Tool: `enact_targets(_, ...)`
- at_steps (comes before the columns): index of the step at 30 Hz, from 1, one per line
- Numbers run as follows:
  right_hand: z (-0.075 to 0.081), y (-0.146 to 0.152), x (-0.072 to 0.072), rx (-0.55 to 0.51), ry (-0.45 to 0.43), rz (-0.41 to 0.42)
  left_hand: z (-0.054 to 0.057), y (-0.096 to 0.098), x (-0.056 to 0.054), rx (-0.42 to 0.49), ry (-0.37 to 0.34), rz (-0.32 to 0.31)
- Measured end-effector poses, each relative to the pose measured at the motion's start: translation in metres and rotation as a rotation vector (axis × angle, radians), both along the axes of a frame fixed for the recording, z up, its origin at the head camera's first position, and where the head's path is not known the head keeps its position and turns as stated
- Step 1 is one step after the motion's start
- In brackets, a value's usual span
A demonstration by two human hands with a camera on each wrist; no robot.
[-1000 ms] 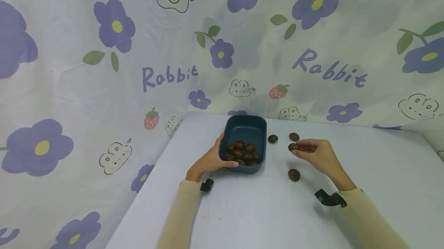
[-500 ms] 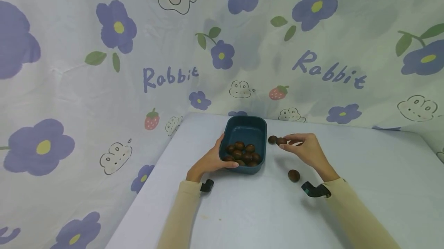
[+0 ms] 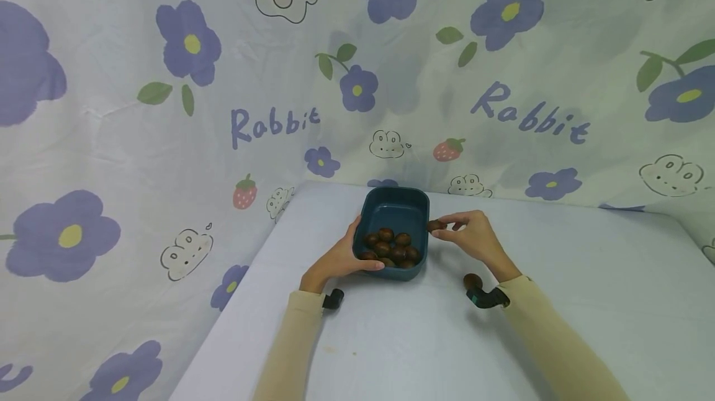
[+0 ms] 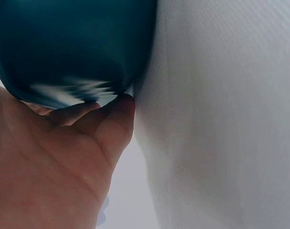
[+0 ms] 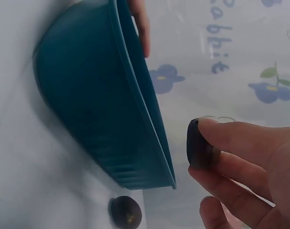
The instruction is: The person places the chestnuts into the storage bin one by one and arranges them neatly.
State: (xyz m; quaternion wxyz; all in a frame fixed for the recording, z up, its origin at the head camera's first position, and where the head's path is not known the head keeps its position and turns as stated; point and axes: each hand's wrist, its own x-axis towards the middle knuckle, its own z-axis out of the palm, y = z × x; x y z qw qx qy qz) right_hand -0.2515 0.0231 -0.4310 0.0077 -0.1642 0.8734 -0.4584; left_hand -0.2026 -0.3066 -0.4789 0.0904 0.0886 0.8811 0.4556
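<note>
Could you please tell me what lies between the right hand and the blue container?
A brown round object, pinched by the right hand. The right wrist view shows it, with a visible gap before the blue container.

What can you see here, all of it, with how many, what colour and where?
Bin: one, teal, on the table.
Rounded items: about nine visible, brown, in the bin's near end.
Held item: at least one, dark brown, in the right hand.
Loose items: at least two, brown, on the table; one under the right wrist, one right of the bin.
Table: one, white, beneath everything.
Backdrop: white, purple flowers and "Rabbit" lettering, behind the table.
Wrist devices: two, black, one per wrist.
Sleeves: two, beige, on both arms.
Left hand: one, bare, gripping the bin.
Right hand: one, bare, pinching the held item.
</note>
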Motion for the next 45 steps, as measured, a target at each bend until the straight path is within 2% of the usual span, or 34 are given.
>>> enact_targets(9,-0.005,-0.019,-0.006,-0.003,-0.004,0.058,-0.002,-0.001,-0.001,-0.014,-0.009,0.009)
enact_targets(13,-0.007,-0.028,-0.008,0.026,0.03,0.071,-0.001,0.0,0.0,-0.006,-0.003,0.002)
enact_targets(18,-0.008,-0.041,-0.012,0.118,0.098,0.088,0.0,-0.001,0.001,-0.008,-0.01,0.011)
enact_targets(27,-0.01,-0.056,-0.01,0.366,0.148,0.098,-0.002,-0.002,0.001,-0.033,-0.009,0.018)
enact_targets(36,-0.007,-0.067,-0.009,0.507,0.116,0.088,-0.003,-0.001,-0.001,-0.025,0.002,0.017)
enact_targets(45,-0.009,-0.071,-0.013,0.496,0.064,0.086,-0.001,-0.001,0.0,-0.027,-0.012,0.025)
